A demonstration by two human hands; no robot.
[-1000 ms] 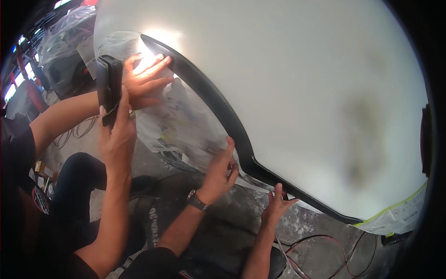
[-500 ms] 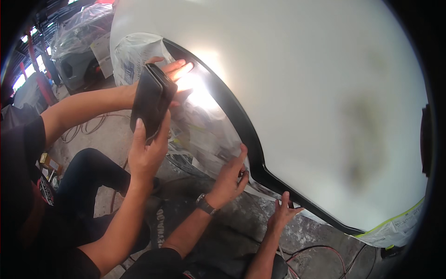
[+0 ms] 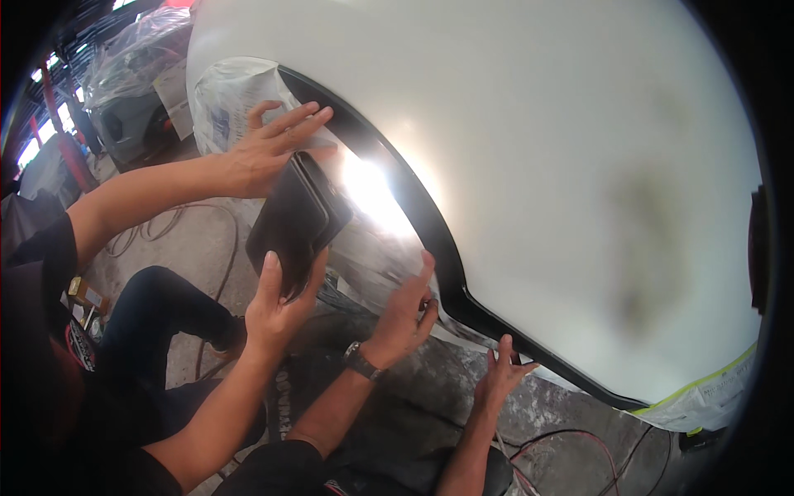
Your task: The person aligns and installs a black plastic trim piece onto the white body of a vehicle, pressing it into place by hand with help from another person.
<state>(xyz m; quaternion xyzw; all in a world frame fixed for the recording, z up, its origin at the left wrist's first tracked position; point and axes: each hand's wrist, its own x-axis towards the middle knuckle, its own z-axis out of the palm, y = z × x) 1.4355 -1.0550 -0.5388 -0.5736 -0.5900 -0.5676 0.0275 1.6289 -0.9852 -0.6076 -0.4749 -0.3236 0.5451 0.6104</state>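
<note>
My left hand [image 3: 395,326], below a wristwatch [image 3: 362,361], is at the inner edge of a long black wheel-arch trim [image 3: 453,269]. Its index finger reaches up along the edge, and its thumb is bent against it, a small dark bit showing between them. Farther right, my right hand [image 3: 499,376] grips the trim's lower edge from below, index finger on the outer face. The trim runs along a pale grey-white car panel [image 3: 562,165]. Beside me a co-worker's right hand holds a phone in a black flip case [image 3: 289,231]; bright light falls on the trim ahead of it.
The co-worker's left hand [image 3: 277,149] touches the trim's upper end. Masking plastic [image 3: 240,91] and crumpled sheeting [image 3: 372,256] line the arch. Hoses [image 3: 571,438] lie on the stained concrete floor. A plastic-covered dark car part [image 3: 132,124] stands behind at upper left.
The co-worker's phone has moved down and right, and its bright spot slid down along the trim. Their other hand has come into fuller view. My hands have stayed nearly where they were.
</note>
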